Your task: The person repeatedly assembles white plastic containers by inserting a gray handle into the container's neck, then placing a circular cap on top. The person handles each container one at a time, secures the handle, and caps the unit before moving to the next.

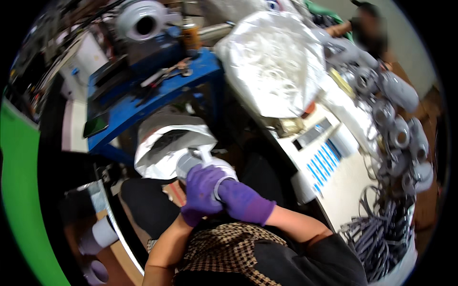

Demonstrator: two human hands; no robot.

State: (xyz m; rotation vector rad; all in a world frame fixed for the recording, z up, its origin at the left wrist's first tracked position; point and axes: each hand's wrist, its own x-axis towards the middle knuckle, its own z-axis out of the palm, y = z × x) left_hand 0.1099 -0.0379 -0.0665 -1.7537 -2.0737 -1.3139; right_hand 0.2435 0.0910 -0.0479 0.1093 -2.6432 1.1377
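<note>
Both of my hands wear purple gloves and are together over my lap. My left hand (202, 193) is closed around a light grey plastic housing (220, 166), a rounded tubular piece blurred by motion. My right hand (242, 199) presses against the left, its fingers closed at a thin white ring (217, 187) that shows between the gloves. The right fingertips are partly hidden, and I cannot tell how the ring sits on the housing. Just beyond the hands, an open white sack (152, 155) stands with dark contents.
A large white bag of white plastic rings (274, 66) lies on the pale workbench (341, 205) to the right. Several grey housings (398, 133) and grey straps (377, 233) line its far side. A blue stool (143, 112) bears tools at the left. A box with grey cylinders (102, 236) sits lower left.
</note>
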